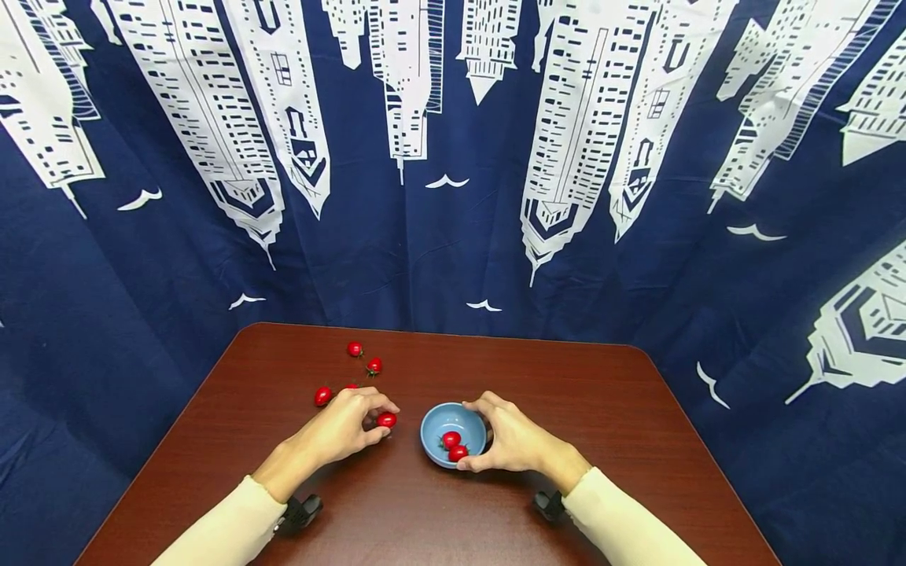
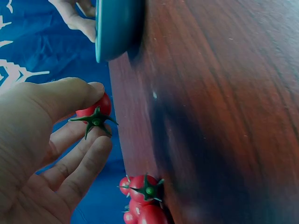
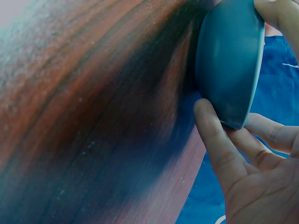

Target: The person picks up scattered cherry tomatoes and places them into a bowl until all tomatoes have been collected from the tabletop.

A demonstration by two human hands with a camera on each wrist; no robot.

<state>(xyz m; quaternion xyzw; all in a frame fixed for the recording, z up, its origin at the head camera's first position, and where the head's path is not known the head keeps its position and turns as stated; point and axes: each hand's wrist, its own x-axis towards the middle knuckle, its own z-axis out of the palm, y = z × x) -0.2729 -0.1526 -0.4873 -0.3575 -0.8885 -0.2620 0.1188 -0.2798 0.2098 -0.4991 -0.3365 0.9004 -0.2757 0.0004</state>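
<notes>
Between thumb and fingertips, my left hand [image 1: 344,424] pinches a red cherry tomato [image 1: 386,420]; its green star-shaped stem end shows in the left wrist view, where the tomato [image 2: 96,112] is held above the table. Just to the right stands a small blue bowl [image 1: 433,456] with two cherry tomatoes [image 1: 454,446] inside. My right hand [image 1: 515,440] grips the bowl from its right side, thumb at the near rim and fingers round the far side. In the right wrist view, fingertips [image 3: 205,109] touch the bowl's outer wall [image 3: 229,60].
Several loose cherry tomatoes [image 1: 374,365] lie on the brown wooden table [image 1: 538,377] beyond and left of my left hand, one partly hidden by it. A dark blue curtain [image 1: 425,259] with white printed buildings hangs behind the table's far edge.
</notes>
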